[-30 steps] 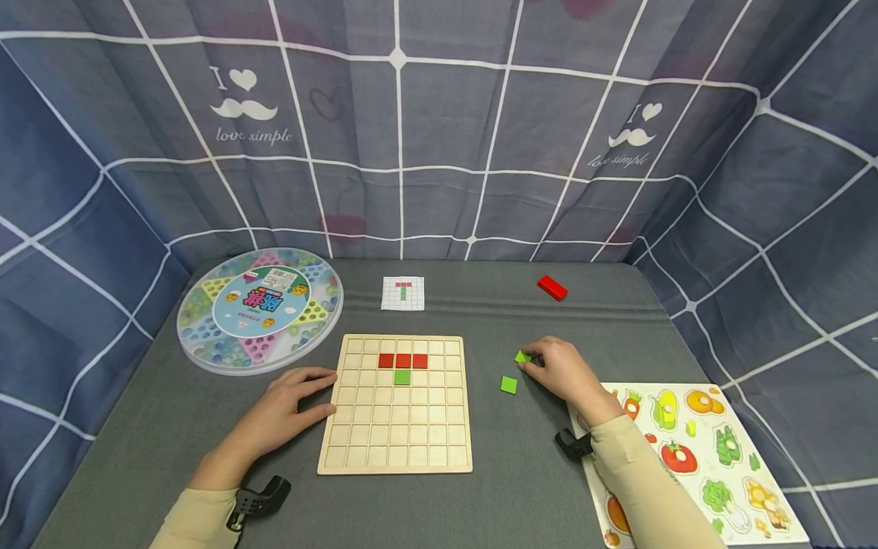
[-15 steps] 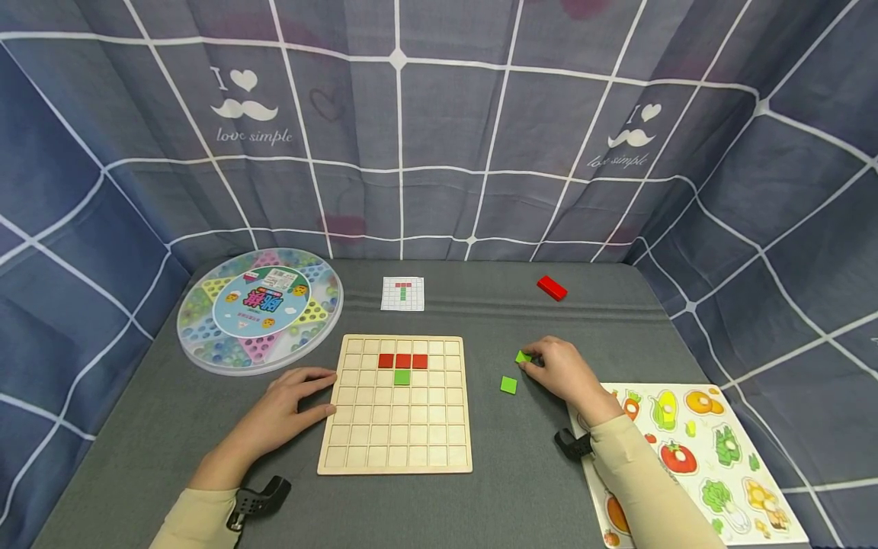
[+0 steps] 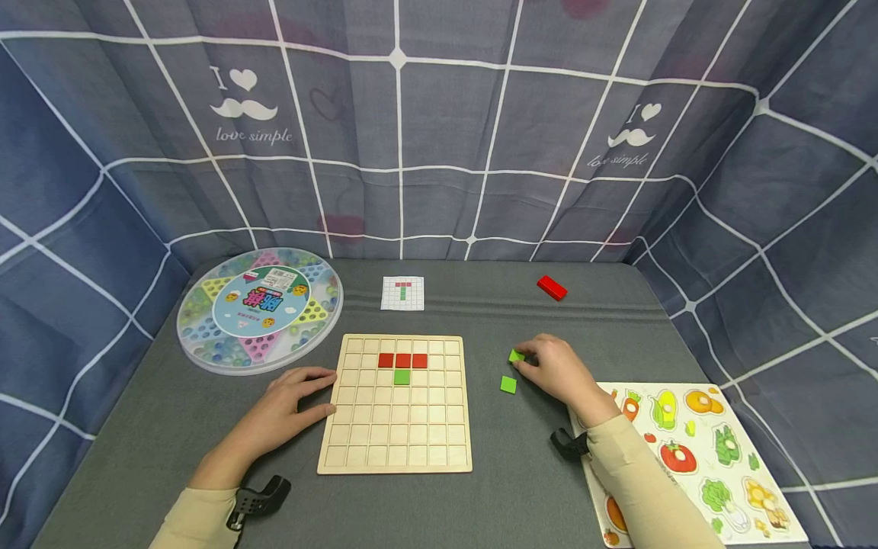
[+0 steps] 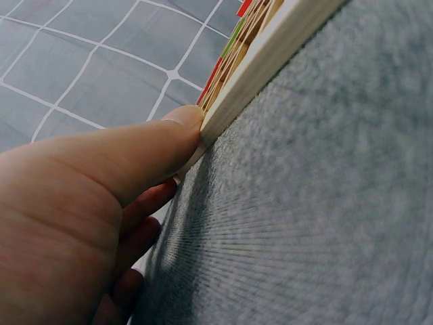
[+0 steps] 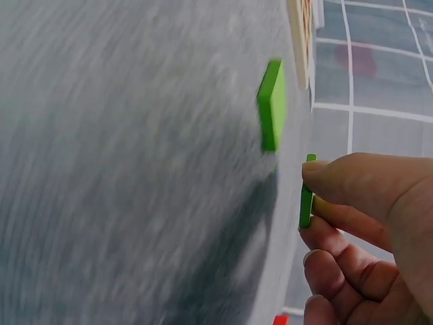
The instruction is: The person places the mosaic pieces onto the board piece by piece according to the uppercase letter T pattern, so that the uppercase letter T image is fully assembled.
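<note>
A wooden grid board point(image 3: 394, 427) lies mid-table, with three red square tiles point(image 3: 403, 361) in a row and a green square tile point(image 3: 402, 377) under the middle one. My left hand point(image 3: 281, 412) touches the board's left edge with thumb and fingertips; in the left wrist view the thumb point(image 4: 183, 128) presses its side. To the right of the board my right hand point(image 3: 557, 370) pinches a second green tile point(image 5: 306, 196) between thumb and fingers, lifted off the cloth. Another loose green tile point(image 3: 508, 385) lies flat just in front of it, larger in the right wrist view.
Behind the board lies a small printed grid card point(image 3: 402, 293). A red block point(image 3: 552, 287) is at the back right. A round Chinese checkers box point(image 3: 261, 358) stands at the left, and a vegetable picture board point(image 3: 700, 496) lies under the right forearm.
My right hand, pinching the green tile, has shifted slightly left toward the board. The left hand and the tiles on the board have stayed put.
</note>
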{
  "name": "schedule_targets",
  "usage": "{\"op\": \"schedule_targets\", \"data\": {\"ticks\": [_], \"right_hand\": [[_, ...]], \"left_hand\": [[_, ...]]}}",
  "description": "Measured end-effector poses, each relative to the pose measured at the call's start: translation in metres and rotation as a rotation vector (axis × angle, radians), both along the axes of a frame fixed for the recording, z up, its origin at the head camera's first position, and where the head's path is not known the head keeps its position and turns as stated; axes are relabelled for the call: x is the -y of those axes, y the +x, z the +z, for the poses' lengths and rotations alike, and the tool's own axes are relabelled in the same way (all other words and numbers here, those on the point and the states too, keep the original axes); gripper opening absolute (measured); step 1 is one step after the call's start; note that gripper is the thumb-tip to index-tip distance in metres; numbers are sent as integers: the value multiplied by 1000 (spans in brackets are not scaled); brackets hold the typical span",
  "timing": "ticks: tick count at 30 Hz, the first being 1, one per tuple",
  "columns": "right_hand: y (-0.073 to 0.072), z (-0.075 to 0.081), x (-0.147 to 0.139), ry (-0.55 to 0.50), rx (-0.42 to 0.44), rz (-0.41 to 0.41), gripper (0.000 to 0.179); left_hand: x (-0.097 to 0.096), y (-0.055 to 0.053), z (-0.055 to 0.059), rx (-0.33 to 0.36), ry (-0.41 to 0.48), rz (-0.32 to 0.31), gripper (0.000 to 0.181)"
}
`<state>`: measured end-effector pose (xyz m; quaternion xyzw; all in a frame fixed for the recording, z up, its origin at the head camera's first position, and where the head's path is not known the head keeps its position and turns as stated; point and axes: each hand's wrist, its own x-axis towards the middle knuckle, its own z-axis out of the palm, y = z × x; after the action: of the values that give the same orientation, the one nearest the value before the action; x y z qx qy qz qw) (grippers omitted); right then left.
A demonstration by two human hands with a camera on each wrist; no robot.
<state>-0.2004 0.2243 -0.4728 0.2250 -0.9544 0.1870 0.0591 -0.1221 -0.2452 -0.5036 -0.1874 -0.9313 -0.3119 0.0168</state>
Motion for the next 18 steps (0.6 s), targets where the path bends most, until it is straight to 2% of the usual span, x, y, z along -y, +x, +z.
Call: {"op": "schedule_targets", "data": {"ticks": [7,18], "right_hand": [[7,7,30,19,9,62,23],[17,8,101,18,-2,258,19]], "left_hand": [[0,0,-1,-2,3,0,55],[1,-1,-1,-12,8,-9,55]]}}
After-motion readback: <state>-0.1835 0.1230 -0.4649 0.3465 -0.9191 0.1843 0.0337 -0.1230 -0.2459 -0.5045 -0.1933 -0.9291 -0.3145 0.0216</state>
